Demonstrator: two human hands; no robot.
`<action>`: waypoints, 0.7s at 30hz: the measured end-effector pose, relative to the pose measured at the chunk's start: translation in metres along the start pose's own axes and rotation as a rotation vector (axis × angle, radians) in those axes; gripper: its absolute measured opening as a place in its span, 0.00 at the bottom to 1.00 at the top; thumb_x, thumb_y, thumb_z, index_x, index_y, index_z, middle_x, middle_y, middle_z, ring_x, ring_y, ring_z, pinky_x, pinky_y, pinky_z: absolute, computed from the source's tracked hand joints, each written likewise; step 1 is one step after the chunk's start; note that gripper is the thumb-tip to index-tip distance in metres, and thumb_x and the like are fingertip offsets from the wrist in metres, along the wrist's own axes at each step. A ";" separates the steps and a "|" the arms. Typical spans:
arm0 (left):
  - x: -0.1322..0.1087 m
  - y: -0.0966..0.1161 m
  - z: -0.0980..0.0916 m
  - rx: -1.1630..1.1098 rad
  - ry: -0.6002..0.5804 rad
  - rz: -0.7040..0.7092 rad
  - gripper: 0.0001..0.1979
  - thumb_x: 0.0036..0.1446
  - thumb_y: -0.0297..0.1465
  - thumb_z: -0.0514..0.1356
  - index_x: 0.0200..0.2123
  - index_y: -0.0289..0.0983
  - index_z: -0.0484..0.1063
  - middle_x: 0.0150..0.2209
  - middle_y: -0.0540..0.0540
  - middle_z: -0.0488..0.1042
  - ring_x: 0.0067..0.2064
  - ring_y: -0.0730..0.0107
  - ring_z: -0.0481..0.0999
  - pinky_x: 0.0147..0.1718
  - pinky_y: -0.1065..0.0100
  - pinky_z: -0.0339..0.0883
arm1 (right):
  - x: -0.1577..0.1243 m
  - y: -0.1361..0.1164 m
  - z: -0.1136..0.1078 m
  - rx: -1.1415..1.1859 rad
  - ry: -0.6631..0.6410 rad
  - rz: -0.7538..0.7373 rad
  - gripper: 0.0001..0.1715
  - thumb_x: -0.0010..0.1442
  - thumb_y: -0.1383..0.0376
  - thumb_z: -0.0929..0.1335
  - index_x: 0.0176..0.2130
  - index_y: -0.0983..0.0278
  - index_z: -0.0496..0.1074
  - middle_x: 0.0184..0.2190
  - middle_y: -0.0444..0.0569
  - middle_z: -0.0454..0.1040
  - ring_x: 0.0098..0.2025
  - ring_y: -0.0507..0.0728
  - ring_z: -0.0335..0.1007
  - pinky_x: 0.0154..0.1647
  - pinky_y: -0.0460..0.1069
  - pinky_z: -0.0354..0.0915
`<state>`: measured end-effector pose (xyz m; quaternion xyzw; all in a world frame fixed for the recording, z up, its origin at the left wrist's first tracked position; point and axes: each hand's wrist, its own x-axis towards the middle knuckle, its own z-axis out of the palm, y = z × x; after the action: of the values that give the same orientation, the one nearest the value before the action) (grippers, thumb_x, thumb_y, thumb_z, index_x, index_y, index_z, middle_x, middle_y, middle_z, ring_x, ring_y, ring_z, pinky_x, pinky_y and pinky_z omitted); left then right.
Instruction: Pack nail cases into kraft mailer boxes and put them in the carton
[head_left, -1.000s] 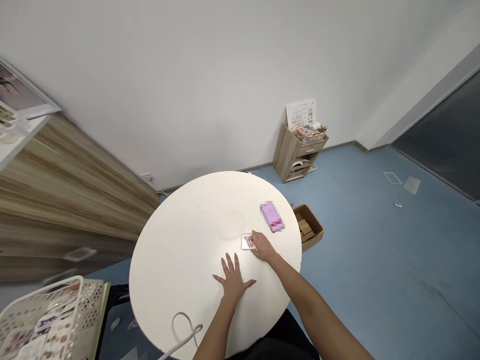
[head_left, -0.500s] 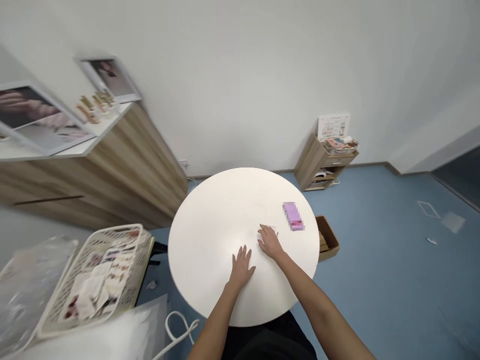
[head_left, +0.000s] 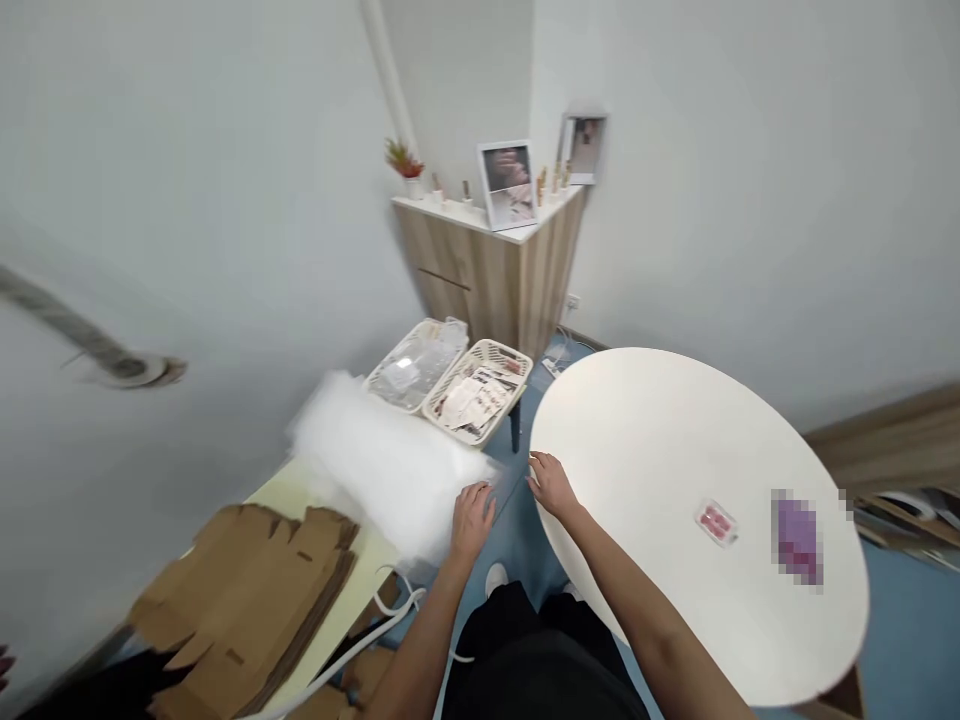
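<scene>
Head view: we look down at our two bare hands, with a low pale table on the left and a round table on the right.

Left hand [head_left: 472,520]: open, fingers spread, holding nothing, at the near end of a white fluffy bundle [head_left: 390,470]; we cannot tell if they touch.

Right hand [head_left: 551,487]: loosely curled, empty, at the left edge of the round white table [head_left: 637,400].

Open room: a strip of blue floor [head_left: 521,500] lies between the two tables, narrow where our hands are.

Containers: far left, a cream lattice basket [head_left: 476,392] holds printed papers; beside it, a second basket [head_left: 415,365] holds clear plastic.

Round table: a clear pack of pink pieces [head_left: 716,522] and a blurred purple packet [head_left: 797,538] — both well right of our hands.

Low pale table: flattened cardboard [head_left: 247,600] lies near-left.
</scene>
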<state>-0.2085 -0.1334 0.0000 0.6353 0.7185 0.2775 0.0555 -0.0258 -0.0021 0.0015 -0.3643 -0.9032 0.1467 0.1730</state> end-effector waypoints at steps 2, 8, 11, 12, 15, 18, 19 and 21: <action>-0.013 -0.025 -0.023 0.065 0.045 -0.106 0.14 0.64 0.33 0.52 0.48 0.39 0.72 0.49 0.39 0.73 0.51 0.56 0.71 0.49 0.54 0.67 | 0.020 -0.031 0.015 0.026 -0.049 -0.074 0.19 0.60 0.69 0.65 0.52 0.63 0.67 0.52 0.57 0.69 0.53 0.63 0.64 0.54 0.58 0.63; -0.038 -0.096 -0.064 0.160 0.022 -0.375 0.22 0.63 0.38 0.52 0.58 0.38 0.64 0.60 0.37 0.65 0.61 0.51 0.62 0.59 0.49 0.57 | 0.064 -0.106 0.053 0.112 -0.176 -0.235 0.17 0.62 0.67 0.64 0.52 0.63 0.68 0.52 0.57 0.69 0.53 0.63 0.65 0.54 0.58 0.64; -0.040 -0.122 -0.070 0.115 -0.043 -0.347 0.21 0.64 0.38 0.51 0.57 0.39 0.65 0.60 0.38 0.67 0.61 0.53 0.64 0.58 0.51 0.60 | 0.079 -0.130 0.067 0.141 -0.207 -0.277 0.18 0.62 0.67 0.65 0.53 0.63 0.68 0.54 0.58 0.69 0.55 0.63 0.64 0.55 0.59 0.63; -0.039 -0.129 -0.072 0.099 -0.056 -0.332 0.19 0.64 0.36 0.50 0.55 0.39 0.67 0.59 0.39 0.68 0.60 0.55 0.66 0.58 0.52 0.62 | 0.083 -0.136 0.070 0.147 -0.216 -0.286 0.19 0.62 0.66 0.65 0.53 0.63 0.68 0.54 0.58 0.69 0.55 0.63 0.64 0.56 0.59 0.63; -0.037 -0.142 -0.075 0.059 -0.052 -0.307 0.17 0.65 0.32 0.46 0.48 0.39 0.72 0.55 0.40 0.72 0.57 0.59 0.70 0.56 0.55 0.64 | 0.091 -0.150 0.077 0.144 -0.249 -0.308 0.21 0.62 0.65 0.66 0.55 0.63 0.67 0.56 0.58 0.68 0.57 0.63 0.64 0.57 0.59 0.62; -0.036 -0.150 -0.080 0.016 -0.047 -0.285 0.15 0.65 0.33 0.48 0.47 0.39 0.72 0.53 0.41 0.73 0.56 0.60 0.70 0.57 0.56 0.64 | 0.095 -0.157 0.081 0.111 -0.312 -0.351 0.32 0.58 0.61 0.70 0.59 0.64 0.64 0.61 0.61 0.64 0.61 0.66 0.59 0.61 0.61 0.58; -0.036 -0.152 -0.081 0.003 -0.056 -0.273 0.15 0.64 0.34 0.50 0.49 0.39 0.71 0.54 0.41 0.72 0.57 0.60 0.70 0.57 0.56 0.64 | 0.095 -0.158 0.082 0.096 -0.341 -0.373 0.37 0.55 0.59 0.72 0.61 0.64 0.63 0.63 0.61 0.61 0.63 0.68 0.57 0.62 0.63 0.56; -0.039 -0.154 -0.083 -0.021 -0.098 -0.246 0.18 0.60 0.37 0.56 0.53 0.39 0.67 0.57 0.40 0.69 0.60 0.57 0.67 0.59 0.53 0.62 | 0.094 -0.158 0.086 0.061 -0.398 -0.420 0.42 0.51 0.59 0.75 0.62 0.63 0.62 0.65 0.61 0.57 0.65 0.71 0.54 0.63 0.66 0.53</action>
<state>-0.3726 -0.2036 -0.0128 0.5545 0.7845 0.2449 0.1307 -0.2211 -0.0562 0.0059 -0.1281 -0.9703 0.2031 0.0299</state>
